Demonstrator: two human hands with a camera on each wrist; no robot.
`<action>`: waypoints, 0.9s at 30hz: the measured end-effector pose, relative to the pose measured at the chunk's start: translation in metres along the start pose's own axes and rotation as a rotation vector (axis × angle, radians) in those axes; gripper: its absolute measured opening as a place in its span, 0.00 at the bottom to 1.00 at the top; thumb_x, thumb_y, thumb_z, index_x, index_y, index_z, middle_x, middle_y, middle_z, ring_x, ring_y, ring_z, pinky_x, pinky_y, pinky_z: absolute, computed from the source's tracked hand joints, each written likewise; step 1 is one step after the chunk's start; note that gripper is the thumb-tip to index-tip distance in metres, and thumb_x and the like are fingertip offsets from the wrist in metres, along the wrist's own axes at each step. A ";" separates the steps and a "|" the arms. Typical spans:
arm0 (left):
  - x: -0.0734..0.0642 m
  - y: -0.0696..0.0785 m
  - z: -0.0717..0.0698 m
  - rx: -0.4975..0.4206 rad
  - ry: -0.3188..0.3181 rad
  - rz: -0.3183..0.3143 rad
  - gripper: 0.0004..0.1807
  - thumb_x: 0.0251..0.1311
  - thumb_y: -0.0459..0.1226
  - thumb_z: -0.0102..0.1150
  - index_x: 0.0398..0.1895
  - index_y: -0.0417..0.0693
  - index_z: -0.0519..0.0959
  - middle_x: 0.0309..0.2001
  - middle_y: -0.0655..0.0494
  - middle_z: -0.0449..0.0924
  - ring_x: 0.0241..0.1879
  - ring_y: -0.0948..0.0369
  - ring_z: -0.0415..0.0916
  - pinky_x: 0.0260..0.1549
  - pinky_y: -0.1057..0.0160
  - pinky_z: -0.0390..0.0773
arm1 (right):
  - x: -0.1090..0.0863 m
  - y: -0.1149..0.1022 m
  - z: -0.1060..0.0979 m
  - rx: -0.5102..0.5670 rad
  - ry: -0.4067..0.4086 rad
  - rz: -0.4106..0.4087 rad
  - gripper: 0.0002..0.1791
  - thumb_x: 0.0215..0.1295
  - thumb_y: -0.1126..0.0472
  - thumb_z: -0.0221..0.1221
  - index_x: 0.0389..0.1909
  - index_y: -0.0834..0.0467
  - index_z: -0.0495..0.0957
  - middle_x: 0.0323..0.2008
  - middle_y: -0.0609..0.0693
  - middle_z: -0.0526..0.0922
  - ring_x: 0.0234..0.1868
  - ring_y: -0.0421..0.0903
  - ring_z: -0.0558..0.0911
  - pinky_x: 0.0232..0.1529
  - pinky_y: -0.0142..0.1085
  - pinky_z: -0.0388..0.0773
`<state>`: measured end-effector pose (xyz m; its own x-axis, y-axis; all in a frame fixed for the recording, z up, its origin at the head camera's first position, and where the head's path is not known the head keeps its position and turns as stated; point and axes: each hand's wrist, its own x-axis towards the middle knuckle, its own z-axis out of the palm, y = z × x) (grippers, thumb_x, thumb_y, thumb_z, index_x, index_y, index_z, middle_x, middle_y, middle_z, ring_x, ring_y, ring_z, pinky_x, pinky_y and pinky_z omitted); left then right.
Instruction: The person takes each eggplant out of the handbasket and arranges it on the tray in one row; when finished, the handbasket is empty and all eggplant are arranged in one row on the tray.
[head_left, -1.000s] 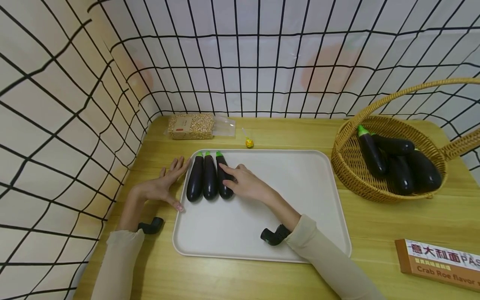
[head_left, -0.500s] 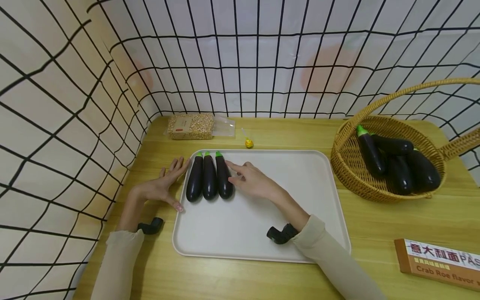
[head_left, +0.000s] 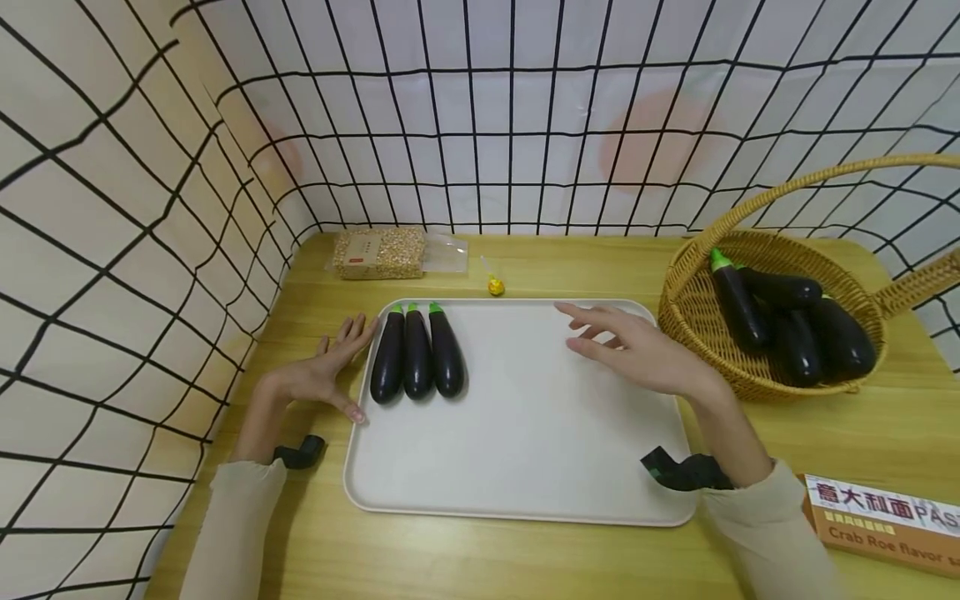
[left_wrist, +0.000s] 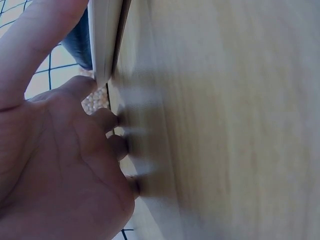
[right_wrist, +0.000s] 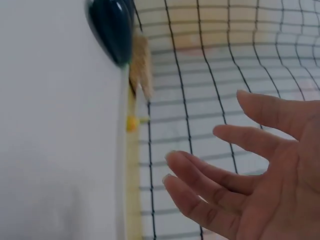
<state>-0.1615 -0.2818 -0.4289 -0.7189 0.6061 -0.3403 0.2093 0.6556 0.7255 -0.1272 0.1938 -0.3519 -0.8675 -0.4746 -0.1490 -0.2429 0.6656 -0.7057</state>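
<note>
Three dark eggplants with green stems lie side by side at the left end of a white tray (head_left: 525, 467): a left one (head_left: 387, 358), a middle one (head_left: 417, 357) and a right one (head_left: 447, 354). The left hand (head_left: 322, 377) rests at the tray's left edge with fingers spread, thumb on the rim, holding nothing; its palm fills much of the left wrist view. Over the tray's right side hovers the right hand (head_left: 637, 346), fingers loosely extended and nothing in them. More eggplants (head_left: 798, 346) sit in a wicker basket (head_left: 697, 350) beyond the right hand.
At the back left lies a clear bag of kernels (head_left: 382, 253), with a small yellow-wrapped candy (head_left: 496, 286) to its right. An orange pasta box (head_left: 885, 525) lies at the front right, partly behind the right sleeve. Black wire mesh (head_left: 510, 133) rises behind and left of the wooden table.
The right hand has come away from the right eggplant and moved right across the tray toward the basket. The left hand and the three eggplants stay in place.
</note>
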 end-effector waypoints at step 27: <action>0.001 -0.005 0.000 -0.002 0.006 0.013 0.83 0.39 0.51 0.86 0.84 0.50 0.27 0.79 0.36 0.08 0.77 0.39 0.02 0.69 0.26 0.11 | -0.068 0.122 -0.070 -0.255 0.411 0.347 0.36 0.79 0.53 0.53 0.79 0.67 0.55 0.58 0.84 0.71 0.50 0.77 0.80 0.31 0.50 0.79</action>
<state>-0.1635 -0.2849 -0.4326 -0.7200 0.6116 -0.3278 0.2168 0.6470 0.7310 -0.1279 0.3480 -0.3797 -0.9994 0.0233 -0.0245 0.0320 0.8834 -0.4675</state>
